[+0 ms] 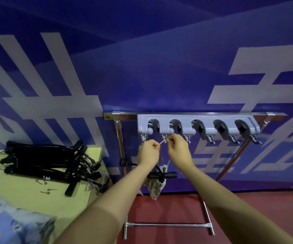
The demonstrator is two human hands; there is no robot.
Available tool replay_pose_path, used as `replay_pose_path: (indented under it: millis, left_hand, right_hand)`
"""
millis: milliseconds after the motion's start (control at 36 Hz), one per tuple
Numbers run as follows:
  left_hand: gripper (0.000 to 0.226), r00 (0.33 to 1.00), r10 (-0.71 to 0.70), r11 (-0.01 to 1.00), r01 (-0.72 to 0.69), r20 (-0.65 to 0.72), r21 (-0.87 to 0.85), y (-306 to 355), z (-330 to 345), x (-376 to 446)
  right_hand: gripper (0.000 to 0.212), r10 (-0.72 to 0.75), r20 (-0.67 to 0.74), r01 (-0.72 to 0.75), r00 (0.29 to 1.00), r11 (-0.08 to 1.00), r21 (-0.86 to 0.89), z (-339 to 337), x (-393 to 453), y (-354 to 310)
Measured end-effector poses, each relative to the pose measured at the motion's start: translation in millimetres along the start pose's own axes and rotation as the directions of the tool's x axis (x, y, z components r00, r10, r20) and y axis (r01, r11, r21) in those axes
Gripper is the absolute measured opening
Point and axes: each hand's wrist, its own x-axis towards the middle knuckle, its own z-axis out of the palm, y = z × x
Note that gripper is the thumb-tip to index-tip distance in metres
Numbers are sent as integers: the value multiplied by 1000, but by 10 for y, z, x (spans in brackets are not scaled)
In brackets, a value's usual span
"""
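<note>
Grip first: my left hand and right hand each pinch the thin cord just below the rack, at its second hook from the left, and I judge a slack pinch or sideways tug could drop it before it catches.

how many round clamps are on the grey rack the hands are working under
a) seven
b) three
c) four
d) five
d: the grey rack carries five round clamps in a row. The left hand and the right hand pinch a thin pale cord just below the second clamp from the left.
</note>
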Motion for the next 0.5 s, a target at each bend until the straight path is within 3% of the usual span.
replay_pose_path:
  millis: [194, 306, 500]
  left_hand:
    - [17, 999, 34, 992, -38, 34, 122, -38, 42, -44]
    - [14, 999, 31, 994, -35, 41, 101, -82, -38, -140]
    - [11, 999, 24, 990, -30, 43, 137, -256, -288, -342]
  right_hand:
    - [14, 95, 17, -94, 995, 995, -41, 54, -59, 80]
    - [18, 166, 78, -158, 983, 983, -94, 58, -158, 137]
    - [18, 163, 169, -138, 972, 979, -148, 147, -375, -8]
